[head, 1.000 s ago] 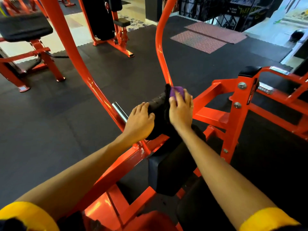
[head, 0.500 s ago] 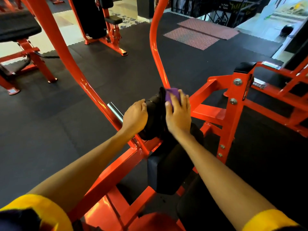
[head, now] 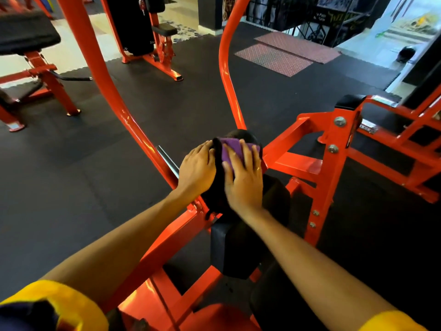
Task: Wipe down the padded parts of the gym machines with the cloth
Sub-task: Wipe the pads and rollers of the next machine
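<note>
A black roller pad (head: 241, 135) sits on the orange machine frame (head: 307, 163) in front of me. My right hand (head: 242, 180) lies flat on top of it, pressing a purple cloth (head: 230, 151) against the pad; the cloth shows between and beyond my fingers. My left hand (head: 198, 169) rests on the pad's left end with fingers together, holding it. Below the hands a larger black chest pad (head: 236, 249) slopes towards me. Most of the roller is hidden under my hands.
Two curved orange arms (head: 119, 99) rise on either side of the roller. A black bench (head: 26, 34) on orange legs stands at far left, another machine (head: 133, 25) at the back. Red mats (head: 274, 58) lie on the black rubber floor. More orange frame (head: 405, 130) is at right.
My right hand has spread flatter and slid with the cloth over the top of the roller. My left hand has shifted further onto the roller's left end.
</note>
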{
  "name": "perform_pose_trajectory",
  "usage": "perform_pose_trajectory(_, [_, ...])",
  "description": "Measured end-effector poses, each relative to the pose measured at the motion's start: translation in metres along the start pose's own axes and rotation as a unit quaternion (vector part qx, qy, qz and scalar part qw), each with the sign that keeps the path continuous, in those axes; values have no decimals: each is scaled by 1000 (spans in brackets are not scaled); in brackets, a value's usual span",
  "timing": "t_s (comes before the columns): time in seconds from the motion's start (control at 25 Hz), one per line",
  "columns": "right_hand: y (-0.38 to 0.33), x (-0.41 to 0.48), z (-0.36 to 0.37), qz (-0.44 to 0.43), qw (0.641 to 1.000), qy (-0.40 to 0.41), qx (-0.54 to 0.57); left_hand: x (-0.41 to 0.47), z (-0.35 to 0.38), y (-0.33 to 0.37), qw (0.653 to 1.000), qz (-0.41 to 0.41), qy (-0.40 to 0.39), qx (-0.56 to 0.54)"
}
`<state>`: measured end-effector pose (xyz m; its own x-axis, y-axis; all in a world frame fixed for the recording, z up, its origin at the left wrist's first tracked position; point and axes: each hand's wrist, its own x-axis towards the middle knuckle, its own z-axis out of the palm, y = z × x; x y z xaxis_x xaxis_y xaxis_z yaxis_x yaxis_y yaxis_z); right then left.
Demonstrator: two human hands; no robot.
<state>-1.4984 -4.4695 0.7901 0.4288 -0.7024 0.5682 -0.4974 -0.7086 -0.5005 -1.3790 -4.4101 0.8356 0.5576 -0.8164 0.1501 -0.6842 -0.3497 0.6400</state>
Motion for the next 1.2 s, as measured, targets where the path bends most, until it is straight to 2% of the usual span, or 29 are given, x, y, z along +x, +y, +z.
perform_pose_trajectory(0.08, [22,40,-3,70,997,-15,-7,0,-2,0,1000,-13,-11,-5])
perform_pose_trajectory(0.16, [31,76,-8,186,980,-45,53,0,-6,-2,998,-32,-24,-55])
perform_pose_trajectory(0.24, [21,79,-8,212,975,-44,54,5,-10,-8,988,-68,-33,-132])
perform_pose_trajectory(0.36, [-20,25,-2,81,996,30,-11,14,-13,-17,973,-108,-38,-203])
perform_pose_trajectory(0.48, [-37,-32,-5,-6,1000,-9,28,13,-11,-20,966,-116,-53,-223])
perform_pose_trajectory(0.6, [-5,-18,-9,-35,999,-17,23,11,-13,-18,967,-133,-51,-212])
perform_pose_trajectory(0.64, [5,-5,-10,-21,1000,-8,12,10,-14,-15,969,-139,-49,-200])
perform_pose_trajectory(0.72, [15,29,-10,75,997,1,32,5,-13,-7,976,-131,-42,-169])
perform_pose_trajectory(0.84, [2,66,-9,296,945,30,138,0,-9,-2,989,-76,-30,-122])
perform_pose_trajectory(0.88, [-8,64,-7,307,941,47,137,0,-8,-4,991,-63,-29,-118])
perform_pose_trajectory(0.92, [-18,55,-3,271,954,72,109,4,-9,-7,989,-70,-29,-130])
perform_pose_trajectory(1.0, [-36,19,5,134,985,87,62,13,-11,-15,976,-105,-37,-189])
perform_pose_trajectory(1.08, [-42,-24,5,26,998,33,53,14,-12,-21,968,-122,-44,-217])
perform_pose_trajectory(1.16, [-23,-38,0,-6,999,3,54,9,-12,-21,973,-116,-50,-194])
perform_pose_trajectory(1.2, [-8,-31,-1,10,998,1,56,6,-12,-16,976,-110,-48,-179])
